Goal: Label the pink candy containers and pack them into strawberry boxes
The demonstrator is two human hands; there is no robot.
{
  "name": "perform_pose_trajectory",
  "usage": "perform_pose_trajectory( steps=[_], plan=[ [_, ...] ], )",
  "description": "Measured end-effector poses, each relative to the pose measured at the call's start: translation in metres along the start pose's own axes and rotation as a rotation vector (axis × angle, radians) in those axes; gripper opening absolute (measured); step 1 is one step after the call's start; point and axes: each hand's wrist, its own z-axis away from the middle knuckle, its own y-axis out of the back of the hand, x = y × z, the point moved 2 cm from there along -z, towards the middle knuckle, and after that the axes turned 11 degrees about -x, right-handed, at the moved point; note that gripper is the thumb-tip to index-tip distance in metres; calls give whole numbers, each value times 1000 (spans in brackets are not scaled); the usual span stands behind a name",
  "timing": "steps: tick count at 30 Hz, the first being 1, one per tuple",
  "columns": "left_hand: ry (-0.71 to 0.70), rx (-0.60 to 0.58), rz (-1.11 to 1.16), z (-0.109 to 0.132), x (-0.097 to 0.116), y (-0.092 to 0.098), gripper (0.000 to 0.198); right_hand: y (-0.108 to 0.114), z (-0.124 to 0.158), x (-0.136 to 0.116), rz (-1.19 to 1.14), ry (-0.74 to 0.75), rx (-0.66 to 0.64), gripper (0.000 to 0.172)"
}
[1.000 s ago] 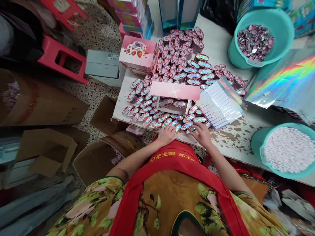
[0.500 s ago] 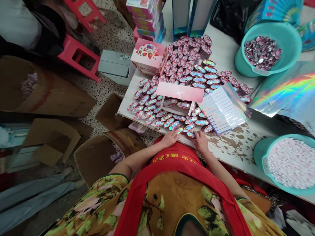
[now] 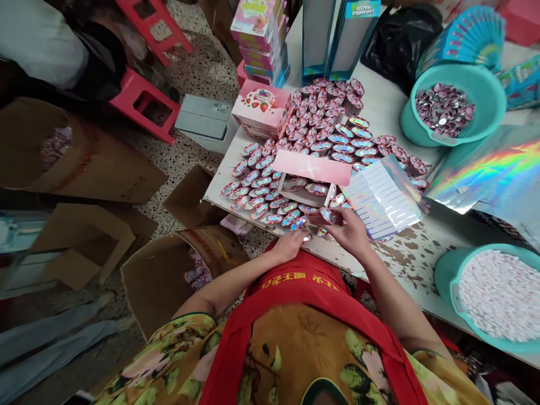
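Observation:
Several small oval foil-topped cups [image 3: 261,183] lie in rows on the white table [image 3: 400,253] in front of me. My right hand [image 3: 348,230] is raised a little above the table's near edge, fingers closed on one shiny cup [image 3: 327,215]. My left hand [image 3: 291,243] rests at the table edge, its fingers curled on another small cup [image 3: 306,238]. Just beyond the hands stands an open pink box [image 3: 312,177] with cups inside. A holographic sheet of strips [image 3: 383,194] lies to the right of that box.
Teal basins stand at the right: one with pink-silver lids [image 3: 447,107], one with white pellets [image 3: 498,295]. A strawberry-printed pink box [image 3: 261,107] sits at the table's left corner. Open cardboard cartons [image 3: 169,275] and pink stools [image 3: 143,104] stand on the floor at left. Another person [image 3: 46,45] sits far left.
My right hand has lifted off the table edge with a cup in its fingers. My left hand slid slightly nearer the edge. The view shifted a little down and left.

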Motion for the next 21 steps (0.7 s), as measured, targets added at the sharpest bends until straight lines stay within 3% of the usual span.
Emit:
perform_pose_trajectory(
  steps=[5,7,10,12,16,21],
  plan=[
    [147,323,103,42,-55,83,51,-5,-87,-10,244,-34,-162,44],
    [158,397,102,44,-73,117,52,-10,-100,-6,363,-55,-187,41],
    [76,380,104,27,-82,151,53,-20,-103,-4,509,-38,-193,32],
    [5,315,112,7,-79,161,53,-30,-98,-4,575,-56,-164,33],
    [-94,155,108,-31,-72,162,54,-46,-88,1,614,-146,-47,34],
    [-104,90,-24,-45,-74,166,59,-59,-83,12,535,-152,57,40]
  ],
)
